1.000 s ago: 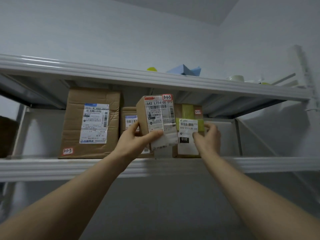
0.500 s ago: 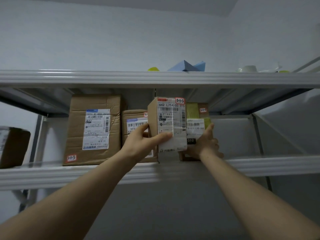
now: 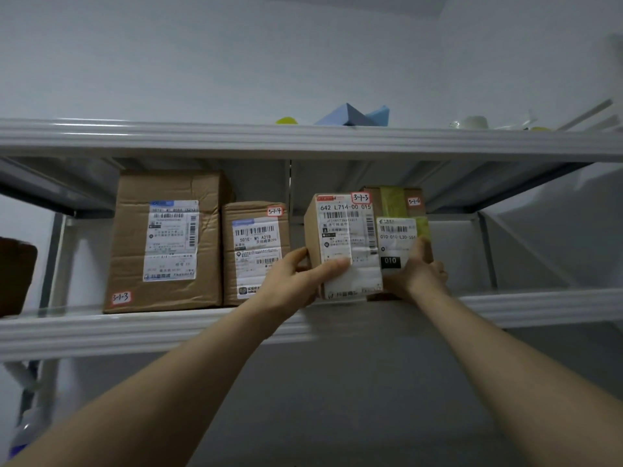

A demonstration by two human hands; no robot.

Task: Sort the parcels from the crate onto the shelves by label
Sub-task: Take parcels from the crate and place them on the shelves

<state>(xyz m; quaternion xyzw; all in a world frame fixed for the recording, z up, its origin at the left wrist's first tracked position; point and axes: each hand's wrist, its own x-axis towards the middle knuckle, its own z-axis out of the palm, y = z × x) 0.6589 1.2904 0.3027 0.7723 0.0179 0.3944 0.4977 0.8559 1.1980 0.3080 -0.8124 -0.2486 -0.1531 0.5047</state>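
Note:
Cardboard parcels stand in a row on the grey metal shelf (image 3: 539, 306). My left hand (image 3: 296, 281) grips a small upright parcel tagged 3-1-5 (image 3: 344, 230), thumb across its white label, its base at the shelf's front edge. Just right of it stands the parcel tagged 3-1-6 (image 3: 401, 210) with yellow-green tape. My right hand (image 3: 418, 271) holds that one at its lower front, fingers curled round its right edge. Further left stand the parcel tagged 3-1-4 (image 3: 256, 244) and the large creased parcel tagged 3-1-3 (image 3: 165, 244).
The shelf above (image 3: 168, 138) hangs close over the parcels and carries a blue folded thing (image 3: 354, 114), a yellow thing and a white cup (image 3: 472, 122). A dark brown box (image 3: 15, 274) sits at the far left. Bare shelf lies right of the 3-1-6 parcel.
The 3-1-5 parcel has shifted right and down to the shelf's front edge beside the 3-1-6 parcel, opening a gap to the 3-1-4 parcel. My right hand stays on the 3-1-6 parcel.

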